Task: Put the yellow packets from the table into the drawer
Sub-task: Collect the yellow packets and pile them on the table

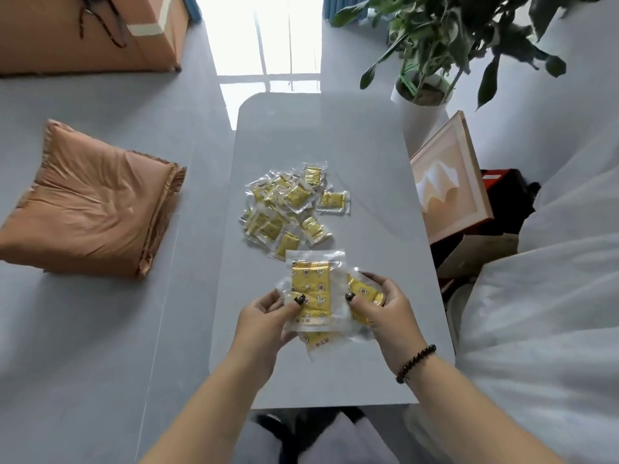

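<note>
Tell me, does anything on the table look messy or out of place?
Yes. The loose yellow packets lie in an untidy, overlapping heap mid-table, one apart at right. Both hands, left hand and right hand, hold several packets.

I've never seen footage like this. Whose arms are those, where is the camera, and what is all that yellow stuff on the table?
No machine here: a person wears a camera on the head, looking down at both bare hands. The left hand and the right hand, with a bead bracelet, together hold a few yellow packets in clear wrappers. More lie in a loose pile of packets on the grey table. A brown cushion lies left, a potted plant stands right. No drawer is visible.
</note>
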`<state>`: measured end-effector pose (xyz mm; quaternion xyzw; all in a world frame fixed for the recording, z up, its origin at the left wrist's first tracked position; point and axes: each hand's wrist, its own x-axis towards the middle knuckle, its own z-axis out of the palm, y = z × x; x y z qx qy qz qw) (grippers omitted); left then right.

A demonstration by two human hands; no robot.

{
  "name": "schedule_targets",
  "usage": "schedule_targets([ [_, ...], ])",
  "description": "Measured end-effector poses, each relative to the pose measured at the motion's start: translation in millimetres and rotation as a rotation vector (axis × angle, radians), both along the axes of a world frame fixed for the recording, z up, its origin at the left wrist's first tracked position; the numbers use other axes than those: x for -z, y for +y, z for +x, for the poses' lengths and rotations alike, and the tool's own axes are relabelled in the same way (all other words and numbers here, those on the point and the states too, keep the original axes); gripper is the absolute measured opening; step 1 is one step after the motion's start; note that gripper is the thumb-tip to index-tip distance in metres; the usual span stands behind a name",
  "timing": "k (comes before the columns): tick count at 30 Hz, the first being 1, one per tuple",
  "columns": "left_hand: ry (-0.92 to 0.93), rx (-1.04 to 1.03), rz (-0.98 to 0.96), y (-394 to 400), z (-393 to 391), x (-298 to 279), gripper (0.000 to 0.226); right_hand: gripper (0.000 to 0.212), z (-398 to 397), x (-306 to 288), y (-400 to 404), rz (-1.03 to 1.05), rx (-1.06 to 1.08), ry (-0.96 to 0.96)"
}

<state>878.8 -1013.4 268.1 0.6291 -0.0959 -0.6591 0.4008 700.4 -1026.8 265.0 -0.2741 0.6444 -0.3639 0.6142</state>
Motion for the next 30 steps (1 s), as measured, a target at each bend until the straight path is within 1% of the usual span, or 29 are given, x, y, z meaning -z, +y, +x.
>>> schedule_targets([
  [3, -0.015, -0.019, 0.033, -46, 11, 12, 0.024, 0.032, 11, 7, -44, -0.004, -0.020, 0.034],
  [5, -0.037, 0.001, 0.026, -78, 18, 22, 0.025, 0.032, 19, 19, -71, 0.013, 0.008, 0.033],
  [9, -0.084, 0.094, 0.021, -142, 35, 72, 0.027, 0.032, 35, 69, -121, 0.057, 0.124, 0.026],
  [12, -0.105, 0.184, 0.012, -187, 49, 133, 0.029, 0.031, 50, 130, -155, 0.089, 0.204, 0.044],
  [16, -0.180, 0.268, -0.022, -238, 58, 223, 0.028, 0.029, 66, 223, -194, 0.126, 0.304, 0.069],
  [18, -0.244, 0.295, -0.063, -260, 59, 265, 0.026, 0.027, 71, 261, -215, 0.131, 0.366, 0.075],
  [19, -0.288, 0.313, -0.089, -273, 57, 296, 0.026, 0.027, 74, 289, -228, 0.130, 0.386, 0.094],
  [20, -0.340, 0.344, -0.105, -285, 54, 328, 0.026, 0.027, 74, 318, -242, 0.125, 0.394, 0.128],
  [21, -0.405, 0.367, -0.143, -294, 51, 341, 0.029, 0.027, 73, 327, -254, 0.105, 0.401, 0.150],
  [25, -0.652, 0.453, -0.351, -310, 41, 360, 0.046, 0.030, 64, 348, -286, -0.030, 0.366, 0.294],
  [28, -0.798, 0.483, -0.449, -311, 35, 396, 0.055, 0.032, 57, 387, -296, -0.062, 0.259, 0.538],
  [30, -0.922, 0.494, -0.553, -306, 30, 414, 0.057, 0.031, 54, 407, -291, -0.156, 0.143, 0.694],
])
